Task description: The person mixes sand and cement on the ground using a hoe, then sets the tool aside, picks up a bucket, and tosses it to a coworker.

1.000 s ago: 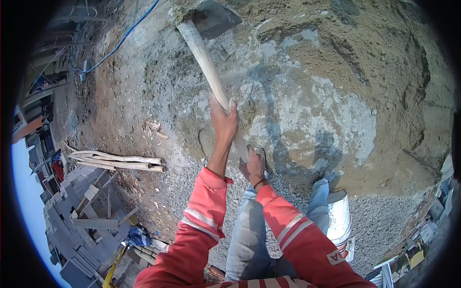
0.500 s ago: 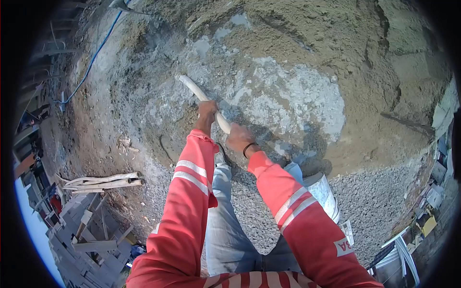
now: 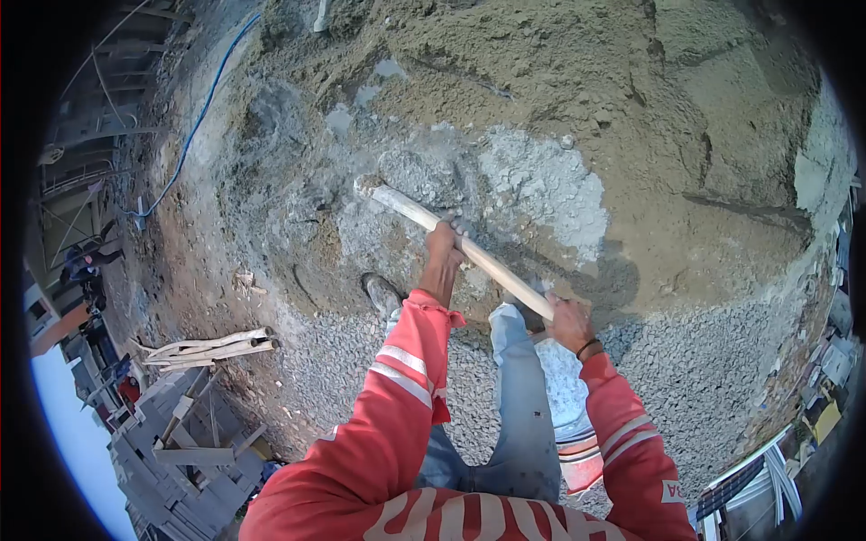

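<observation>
A long pale wooden tool handle (image 3: 494, 268) slants across the view, its far end low in the grey and brown mix. The tool's head is hidden there, so its kind does not show. My left hand (image 3: 443, 242) wraps around the handle near its middle. Further down, at the near end, my right hand (image 3: 569, 324) is closed on it. Under the handle lies a sand heap (image 3: 577, 81) with a patch of pale grey powder (image 3: 546, 185).
Gravel (image 3: 672, 374) covers the ground around my legs. A white bucket (image 3: 561, 383) stands by my right leg. Several wooden poles (image 3: 212, 350) lie at left. A blue hose (image 3: 194, 126) curves at upper left. Grey blocks (image 3: 162, 451) are stacked at lower left.
The handle has swung toward the right and back toward me. My right hand has moved right and down, further from my left hand. My left foot now shows, stepped out to the left.
</observation>
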The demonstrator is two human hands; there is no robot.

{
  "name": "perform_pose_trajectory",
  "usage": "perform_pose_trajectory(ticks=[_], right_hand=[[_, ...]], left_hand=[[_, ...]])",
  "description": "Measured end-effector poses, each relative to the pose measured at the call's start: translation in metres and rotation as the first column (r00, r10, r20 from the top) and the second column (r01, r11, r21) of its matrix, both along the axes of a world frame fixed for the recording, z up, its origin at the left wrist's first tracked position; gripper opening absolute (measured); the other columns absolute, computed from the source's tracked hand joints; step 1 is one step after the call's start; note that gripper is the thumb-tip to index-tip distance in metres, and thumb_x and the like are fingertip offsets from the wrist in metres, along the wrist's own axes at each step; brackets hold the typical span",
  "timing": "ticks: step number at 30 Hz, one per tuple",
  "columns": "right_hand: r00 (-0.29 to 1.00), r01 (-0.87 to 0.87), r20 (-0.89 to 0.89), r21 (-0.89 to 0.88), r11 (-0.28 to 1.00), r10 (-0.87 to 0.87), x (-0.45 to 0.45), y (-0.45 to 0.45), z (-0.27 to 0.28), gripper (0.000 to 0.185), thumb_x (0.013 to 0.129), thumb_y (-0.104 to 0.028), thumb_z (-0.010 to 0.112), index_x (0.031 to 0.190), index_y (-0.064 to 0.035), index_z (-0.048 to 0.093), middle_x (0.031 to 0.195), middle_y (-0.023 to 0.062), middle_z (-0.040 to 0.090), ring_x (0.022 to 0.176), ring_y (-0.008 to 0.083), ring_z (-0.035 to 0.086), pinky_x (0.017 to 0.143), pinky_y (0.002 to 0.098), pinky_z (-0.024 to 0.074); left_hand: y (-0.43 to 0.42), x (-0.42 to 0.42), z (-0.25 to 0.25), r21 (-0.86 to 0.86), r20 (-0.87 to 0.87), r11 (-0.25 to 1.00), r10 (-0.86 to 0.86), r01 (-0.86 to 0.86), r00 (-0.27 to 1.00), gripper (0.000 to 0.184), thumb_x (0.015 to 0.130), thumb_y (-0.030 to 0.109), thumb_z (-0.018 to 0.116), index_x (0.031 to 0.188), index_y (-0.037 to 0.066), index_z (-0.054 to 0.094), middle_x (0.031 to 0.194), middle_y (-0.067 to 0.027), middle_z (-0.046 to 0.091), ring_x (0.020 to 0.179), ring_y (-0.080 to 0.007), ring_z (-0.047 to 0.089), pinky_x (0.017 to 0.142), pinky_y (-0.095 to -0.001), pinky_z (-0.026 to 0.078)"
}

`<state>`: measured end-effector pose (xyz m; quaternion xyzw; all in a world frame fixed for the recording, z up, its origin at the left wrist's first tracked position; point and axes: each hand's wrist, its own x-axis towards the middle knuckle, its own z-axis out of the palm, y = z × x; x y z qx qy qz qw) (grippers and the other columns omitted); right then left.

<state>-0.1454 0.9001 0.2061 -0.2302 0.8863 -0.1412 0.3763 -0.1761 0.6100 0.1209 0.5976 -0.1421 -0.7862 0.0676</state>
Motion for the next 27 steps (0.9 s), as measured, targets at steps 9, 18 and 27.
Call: perform_pose_trajectory(ticks=[9,18,27], right_hand=[[0.991,0.123,-0.047,-0.006,0.992,-0.123,0.054,0.061,0.000,0.039,0.068,-0.016,0.065,0.106,-0.0101,0.058,0.077,0.0170,0.065,0.072,0.0380,0.064,0.065,0.0487,0.0506],[0.995,0.086,-0.073,0.283,0.955,-0.067,0.078,0.037,0.036,0.032,0.067,-0.014,0.065,0.099,-0.0122,0.058,0.069,0.0153,0.064,0.067,0.0354,0.065,0.062,0.0481,0.0506],[0.932,-0.343,-0.160,-0.090,0.935,0.326,-0.022,-0.120,0.073,0.038,0.070,-0.019,0.068,0.103,-0.0040,0.058,0.077,0.0186,0.063,0.070,0.0374,0.062,0.065,0.0445,0.0511]], left_hand=[[0.073,0.038,0.089,-0.260,0.024,0.966,-0.006,0.012,1.000,0.022,0.089,0.015,0.064,0.077,0.002,0.052,0.056,-0.0015,0.045,0.042,-0.0117,0.041,0.040,-0.0286,0.037],[0.071,0.056,-0.003,0.107,0.120,0.987,-0.128,0.115,0.984,0.015,0.085,0.015,0.066,0.081,0.005,0.055,0.058,0.0002,0.045,0.045,-0.0132,0.044,0.043,-0.0304,0.040],[-0.129,0.045,0.155,-0.172,-0.043,0.953,0.247,-0.251,0.968,0.010,0.089,0.011,0.055,0.082,0.008,0.048,0.056,0.0043,0.034,0.044,-0.0092,0.034,0.044,-0.0262,0.034]])
